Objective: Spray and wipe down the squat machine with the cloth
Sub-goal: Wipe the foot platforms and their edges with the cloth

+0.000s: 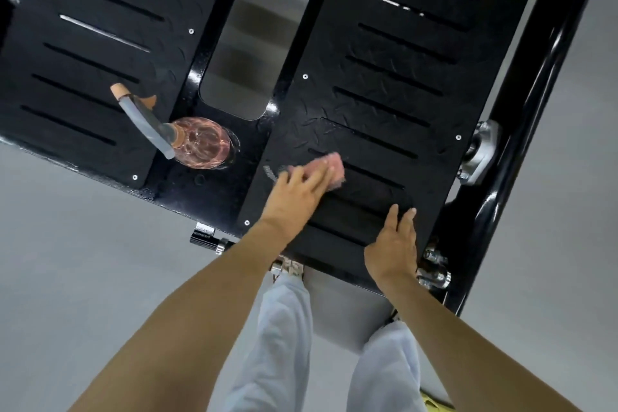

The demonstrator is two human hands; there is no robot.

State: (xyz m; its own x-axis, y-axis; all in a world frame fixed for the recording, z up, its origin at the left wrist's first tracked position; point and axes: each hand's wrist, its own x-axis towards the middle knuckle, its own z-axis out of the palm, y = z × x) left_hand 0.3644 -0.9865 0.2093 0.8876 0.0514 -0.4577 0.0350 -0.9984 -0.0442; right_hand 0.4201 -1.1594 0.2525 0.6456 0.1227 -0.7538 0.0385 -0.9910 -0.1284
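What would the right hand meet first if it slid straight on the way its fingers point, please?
The way looks free as far as the picture shows: only the slotted foot plate lies ahead of the right hand. The pink cloth sits left of that line.

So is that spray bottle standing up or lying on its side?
Standing up. The camera looks almost straight down on the spray bottle: its trigger head sits over the round pink body, whose base rests on the black platform.
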